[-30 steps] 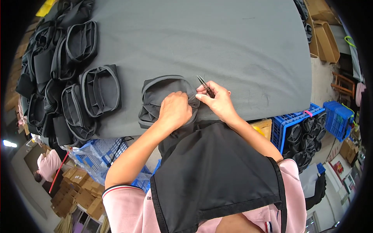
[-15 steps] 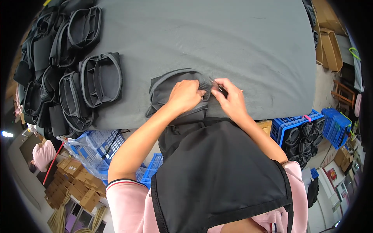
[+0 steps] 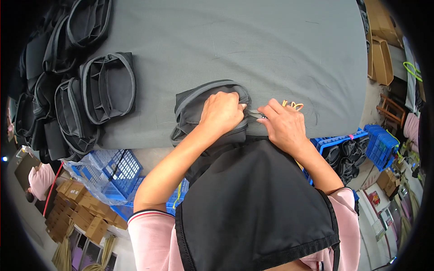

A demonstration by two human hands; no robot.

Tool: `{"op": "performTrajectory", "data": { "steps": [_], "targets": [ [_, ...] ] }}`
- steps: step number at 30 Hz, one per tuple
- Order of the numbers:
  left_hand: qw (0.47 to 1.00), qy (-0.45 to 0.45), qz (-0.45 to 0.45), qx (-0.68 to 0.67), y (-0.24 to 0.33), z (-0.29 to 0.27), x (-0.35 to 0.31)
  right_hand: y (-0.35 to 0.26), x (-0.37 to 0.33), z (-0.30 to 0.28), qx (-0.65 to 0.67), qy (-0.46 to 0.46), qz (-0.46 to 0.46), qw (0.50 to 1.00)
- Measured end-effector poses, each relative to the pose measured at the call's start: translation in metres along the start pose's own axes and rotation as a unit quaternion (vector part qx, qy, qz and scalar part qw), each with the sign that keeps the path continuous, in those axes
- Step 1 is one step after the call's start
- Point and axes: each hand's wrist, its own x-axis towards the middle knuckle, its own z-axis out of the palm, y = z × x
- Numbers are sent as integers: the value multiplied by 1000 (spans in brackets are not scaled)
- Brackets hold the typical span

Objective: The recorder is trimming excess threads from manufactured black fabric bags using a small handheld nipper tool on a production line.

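A black fabric bag with a grey-edged opening (image 3: pixel 192 106) lies near the front edge of the table, its mouth facing up. My left hand (image 3: pixel 224 113) reaches over it, fingers closed in a pinch on the right side of its rim. Just right of the bag, my right hand (image 3: pixel 285 122) is closed around small scissors (image 3: pixel 293 105) with yellow loop handles. Their metal tip points left toward the pinched rim; whether it touches the fabric I cannot tell. My right palm and fingers hide the middle of the scissors.
Several similar black bags (image 3: pixel 108 88) are heaped along the table's left side. The grey table (image 3: pixel 253 40) spreads ahead. Blue plastic crates (image 3: pixel 382 144) stand below at right, one with black pieces inside. Another blue crate (image 3: pixel 113 171) and cardboard boxes (image 3: pixel 77 210) are at lower left.
My right hand has moved right and a little nearer me, turning so the yellow scissor handles show. My left hand stays on the bag's rim. The whole view has shifted slightly.
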Motion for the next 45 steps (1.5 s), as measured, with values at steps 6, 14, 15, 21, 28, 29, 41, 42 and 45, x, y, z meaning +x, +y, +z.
{"op": "performTrajectory", "data": {
  "steps": [6, 14, 15, 21, 28, 29, 41, 42, 45],
  "targets": [
    [997, 75, 14, -25, -3, 7, -6, -7, 12, -11, -29, -33, -44, 998],
    [998, 42, -17, -34, -1, 4, -5, -15, 20, -14, -72, -81, -45, 993],
    [998, 42, -17, -34, -2, 5, -6, -15, 19, -16, -68, -77, -38, 994],
    [998, 38, -14, -42, 2, 1, -8, 12, -1, -5, 297, 0, 223, 928],
    [998, 29, -33, -47, -2, 5, -8, 2, 47, 21, 429, -60, 312, 845],
    [998, 29, -35, -54, -2, 5, -9, 1, 51, 21, 421, -103, 313, 845],
    [995, -39, -26, -93, 12, -6, -8, -9, 43, 44, 159, 212, 75, 961],
    [994, -68, -26, -81, 19, -11, -8, -6, 43, 42, 234, 196, 99, 947],
    [999, -40, -16, -32, 19, -4, -3, -2, 24, 36, 404, 201, 190, 872]
  ]
}}
